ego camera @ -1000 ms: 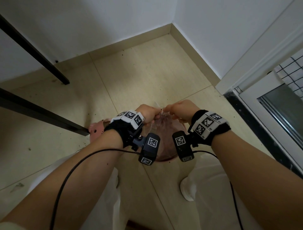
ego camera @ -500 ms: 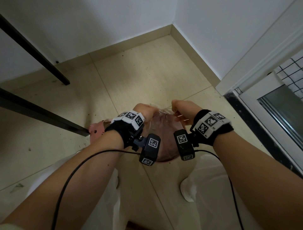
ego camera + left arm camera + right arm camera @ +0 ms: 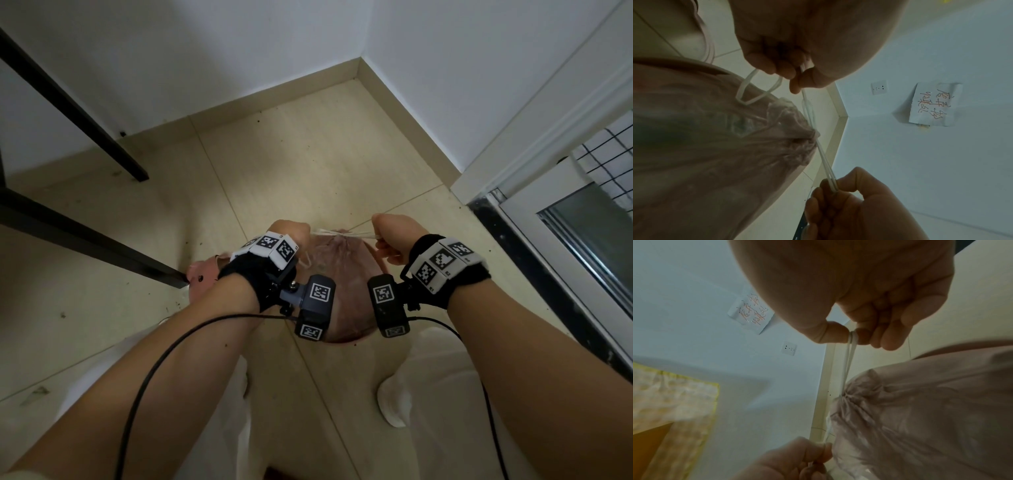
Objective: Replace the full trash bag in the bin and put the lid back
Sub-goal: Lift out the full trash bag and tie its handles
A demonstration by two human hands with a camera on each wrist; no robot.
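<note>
**Both hands pull the drawstring of the full bag**

Nearest the camera, two forearms reach down over the pink bin (image 3: 346, 329), which stands on the tiled floor (image 3: 308, 164) between the person's feet. The trash bag (image 3: 337, 260) sits in the bin, its translucent pink neck gathered shut. The left hand (image 3: 289, 231) is clenched round one end of the white drawstring (image 3: 337, 234), thumb and fingers pinching it, with a slack loop hanging just below that grip. The right hand (image 3: 394, 236) pinches the other end, two strands running taut from its grip to the puckered neck, which lies between the two hands. The pink lid (image 3: 202, 275) lies on the floor, left of the bin. Beyond, a handwritten note (image 3: 933, 104) hangs on the wall.
</note>
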